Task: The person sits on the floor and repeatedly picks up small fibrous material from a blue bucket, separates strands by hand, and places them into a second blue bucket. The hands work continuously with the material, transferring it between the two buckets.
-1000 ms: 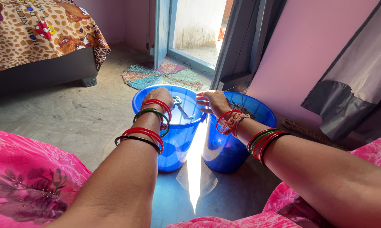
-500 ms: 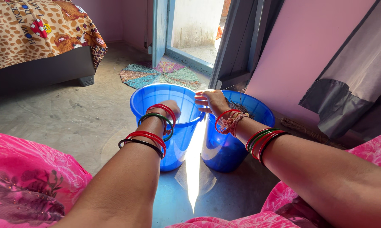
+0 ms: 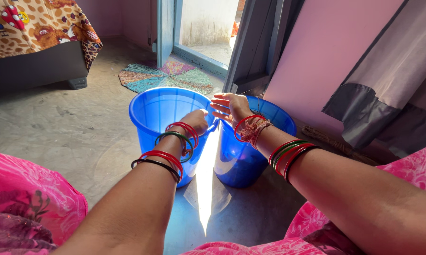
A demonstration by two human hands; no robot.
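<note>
Two blue buckets (image 3: 168, 113) stand touching. Left hand (image 3: 196, 122) grips the near rim, fingers curled; right hand (image 3: 229, 106) hovers, fingers spread. Best to hold firm and level.

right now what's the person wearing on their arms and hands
Both forearms are bare, with no sleeves. The left hand has red and green bangles at the wrist, with red and one black bangle further up the forearm. The right hand has a red bangle and knotted pinkish thread at the wrist, with red and green bangles further up.
</note>
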